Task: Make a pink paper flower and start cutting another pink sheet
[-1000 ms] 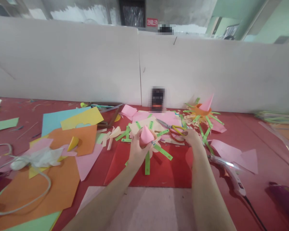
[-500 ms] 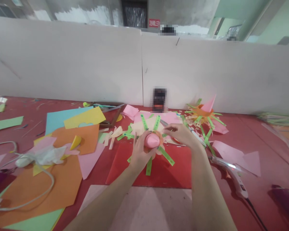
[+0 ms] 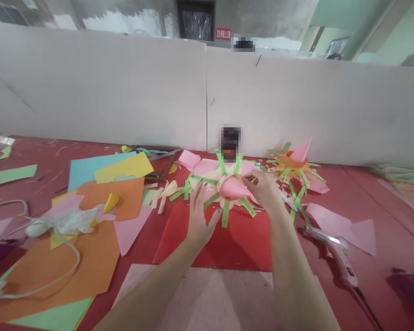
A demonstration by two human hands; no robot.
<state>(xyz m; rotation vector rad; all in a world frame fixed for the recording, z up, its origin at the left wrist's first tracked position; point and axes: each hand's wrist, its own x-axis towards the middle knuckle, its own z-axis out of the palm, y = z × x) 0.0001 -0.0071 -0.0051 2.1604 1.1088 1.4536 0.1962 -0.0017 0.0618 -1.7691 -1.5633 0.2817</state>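
Observation:
A paper craft with a pink cone (image 3: 233,187), an orange ring around its base and several green strips (image 3: 225,217) spreading outward is in front of me. My right hand (image 3: 265,187) pinches its right side, the fingertips partly hidden. Just left of it, my left hand (image 3: 200,219) has its fingers and thumb apart and holds nothing. The cone tilts to the right. Below the craft lies a red board (image 3: 210,243) on the table. A similar paper craft (image 3: 294,160), also with a pink cone and green strips, stands at the back right.
At right rests a white glue gun (image 3: 343,259) with a dark cord, beside pink paper (image 3: 341,225). Orange sheets (image 3: 89,262), a blue sheet (image 3: 86,168) and a white cable (image 3: 69,287) cover the left. A white partition (image 3: 106,87) rises behind the table.
My left hand has let go of the craft and opened. The craft has moved away from me, and its cone has tipped to the right; my right hand now grips it.

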